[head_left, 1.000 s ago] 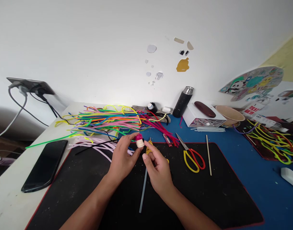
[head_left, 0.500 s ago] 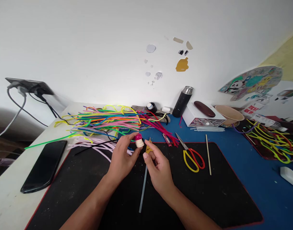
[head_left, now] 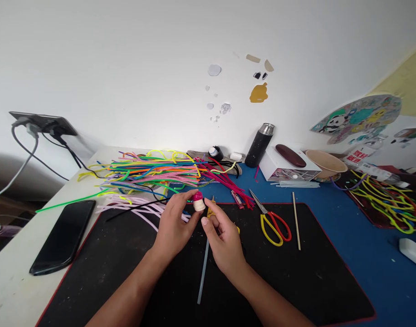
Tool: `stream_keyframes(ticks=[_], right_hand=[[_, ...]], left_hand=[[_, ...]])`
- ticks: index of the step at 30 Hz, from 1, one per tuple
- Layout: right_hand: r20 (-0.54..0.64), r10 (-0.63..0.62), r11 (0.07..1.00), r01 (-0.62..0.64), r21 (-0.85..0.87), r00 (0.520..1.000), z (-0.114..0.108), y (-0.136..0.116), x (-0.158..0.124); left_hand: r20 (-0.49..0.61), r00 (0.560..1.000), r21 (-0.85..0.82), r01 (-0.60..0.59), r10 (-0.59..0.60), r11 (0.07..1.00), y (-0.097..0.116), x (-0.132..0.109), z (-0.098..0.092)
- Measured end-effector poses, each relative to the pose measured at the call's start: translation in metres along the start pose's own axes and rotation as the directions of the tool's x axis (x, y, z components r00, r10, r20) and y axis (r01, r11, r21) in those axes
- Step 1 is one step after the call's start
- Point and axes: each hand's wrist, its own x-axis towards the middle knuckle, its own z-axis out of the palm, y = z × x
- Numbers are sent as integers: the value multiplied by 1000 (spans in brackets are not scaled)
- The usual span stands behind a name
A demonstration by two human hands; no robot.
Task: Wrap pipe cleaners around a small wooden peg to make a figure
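My left hand (head_left: 175, 222) pinches a small rounded piece, magenta and cream (head_left: 198, 202), between thumb and fingers above the mat. It looks wound from fuzzy craft stems. A tiny dark bit shows on its right side. My right hand (head_left: 224, 240) is close beside it, index fingertip at that dark bit, thumb apart below and the other fingers curled. Beneath my right hand lies a yellow tool, apparently a glue gun (head_left: 211, 211), mostly covered. A translucent glue stick (head_left: 203, 274) extends from under the hand toward me.
Colourful pipe cleaners (head_left: 153, 170) are heaped behind my hands. Scissors (head_left: 271, 222) and a wooden stick (head_left: 296, 222) lie right on the black mat (head_left: 316, 281). A phone (head_left: 63, 238) lies left. A black flask (head_left: 258, 145), white box (head_left: 276, 165) and bowl (head_left: 326, 161) stand at the back.
My right index fingertip has moved left onto the side of the magenta and cream piece. That piece has shifted slightly and stays in my left hand.
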Motion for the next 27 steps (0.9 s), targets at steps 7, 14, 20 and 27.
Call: stream_keyframes(ticks=[7,14,20,27], right_hand=[[-10,6,1000,-6,-3,1000,-3,0,2],[1,23,1000,-23,7,1000,-3,6,0],[15,30,999,-30,20,999,-1,7,-1],[19,24,1000,-24,16,1000,-1,11,0]], left_hand=[[5,1000,-10,7,-6,1000,-4,-2,2],[-2,1000,-4,-1,1,1000,-4,-2,2],[0,1000,-11,-1,1,1000,-4,-1,2],[-8,1000,-1,-10,10,1000,-4,-2,3]])
